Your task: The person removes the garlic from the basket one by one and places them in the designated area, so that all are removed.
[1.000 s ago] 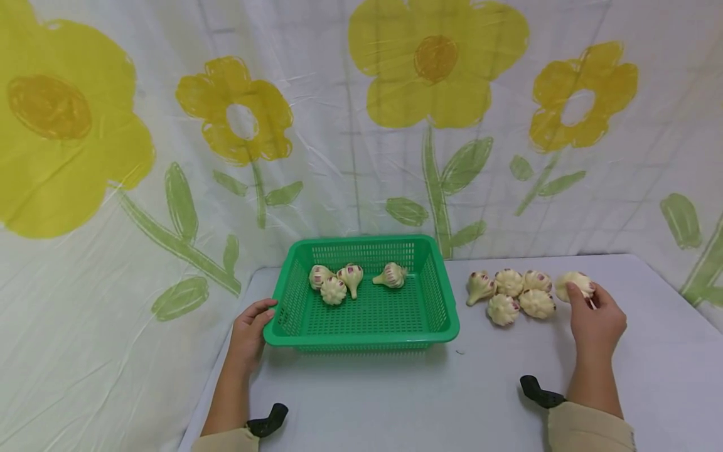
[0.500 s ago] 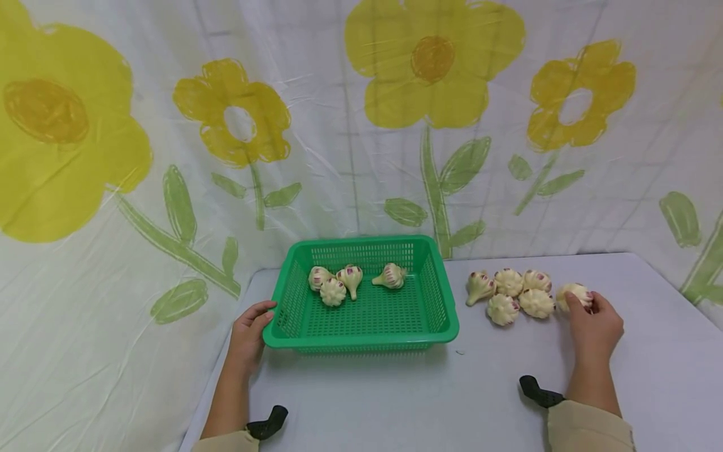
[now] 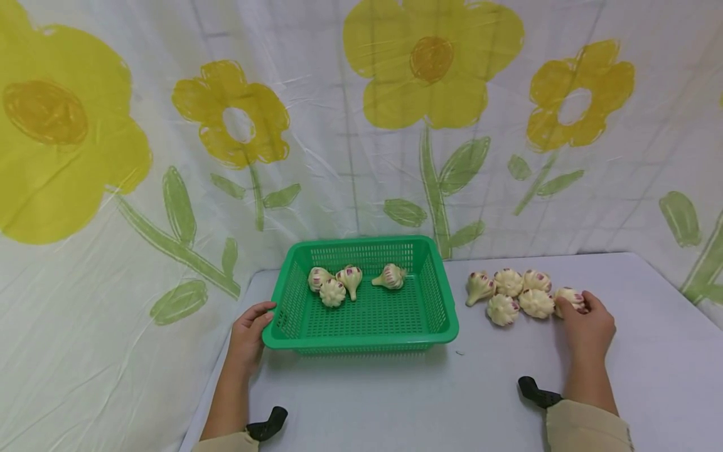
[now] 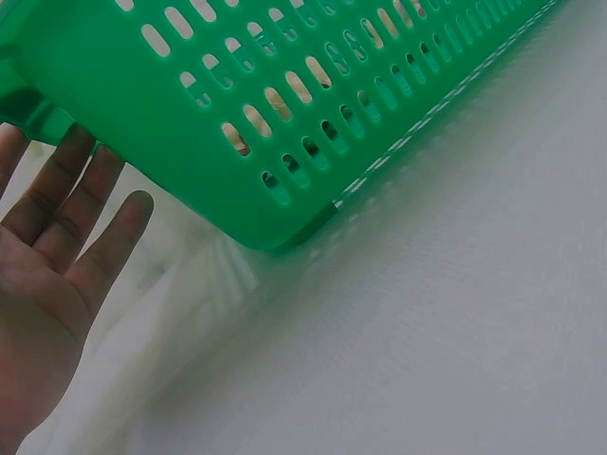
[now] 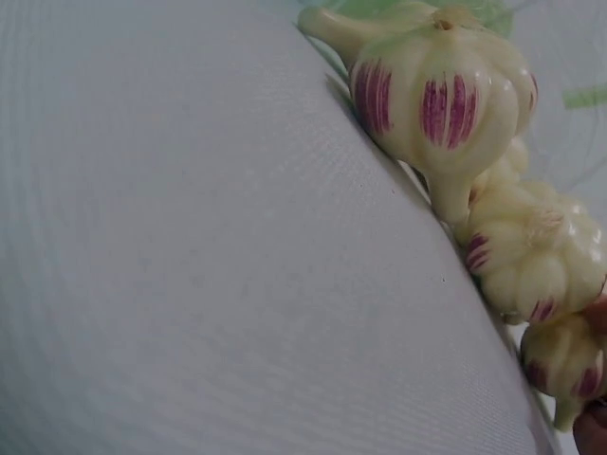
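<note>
My left hand (image 3: 248,333) touches the left rim of a green slotted plastic basket (image 3: 361,344). In the left wrist view its fingers (image 4: 62,204) are extended, with some tips at the underside of the rim. Several cream garlic bulbs with purple streaks lie inside, one garlic bulb (image 3: 391,276) apart from the rest. On the right, my right hand (image 3: 590,329) pinches another garlic bulb (image 3: 569,301) between thumb and fingers. That bulb sits right beside a cluster of garlic bulbs (image 3: 536,304) on the table; in the right wrist view only fingertips (image 5: 593,431) show.
A white-covered table (image 3: 395,402) carries the basket and bulbs. Behind it hangs a white curtain (image 3: 327,207) printed with yellow flowers. Black curved pieces (image 3: 268,424) stick out at both wrists, beside beige sleeves (image 3: 587,427).
My right hand has lowered its garlic bulb slightly and shifted it left, up to the cluster. The left hand has stayed at the basket's rim.
</note>
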Tool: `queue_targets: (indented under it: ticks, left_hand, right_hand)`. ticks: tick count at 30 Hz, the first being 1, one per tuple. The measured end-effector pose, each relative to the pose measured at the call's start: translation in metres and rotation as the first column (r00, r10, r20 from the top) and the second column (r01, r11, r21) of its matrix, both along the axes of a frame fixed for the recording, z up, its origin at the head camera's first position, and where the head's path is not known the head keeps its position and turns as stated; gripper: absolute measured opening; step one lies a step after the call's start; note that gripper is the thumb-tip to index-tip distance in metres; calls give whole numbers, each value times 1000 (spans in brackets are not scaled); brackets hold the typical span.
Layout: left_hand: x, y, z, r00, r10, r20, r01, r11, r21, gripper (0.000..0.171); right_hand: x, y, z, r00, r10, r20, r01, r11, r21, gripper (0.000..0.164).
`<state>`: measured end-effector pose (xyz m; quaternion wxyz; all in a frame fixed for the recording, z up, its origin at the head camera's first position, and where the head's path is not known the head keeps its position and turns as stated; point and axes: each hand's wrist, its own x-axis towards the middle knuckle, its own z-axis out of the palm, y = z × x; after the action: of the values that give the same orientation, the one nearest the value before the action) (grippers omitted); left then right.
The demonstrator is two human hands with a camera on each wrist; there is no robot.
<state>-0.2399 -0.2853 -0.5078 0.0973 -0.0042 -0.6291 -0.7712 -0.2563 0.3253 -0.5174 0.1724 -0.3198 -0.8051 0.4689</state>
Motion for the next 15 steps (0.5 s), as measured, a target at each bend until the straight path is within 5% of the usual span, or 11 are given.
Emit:
queue_targets:
  ticks: [15]
  left_hand:
    - [0, 0, -1, 1000, 11, -4, -11, 1000, -10, 21]
  right_hand:
    - [1, 1, 1, 1000, 20, 0, -20, 1000, -23, 72]
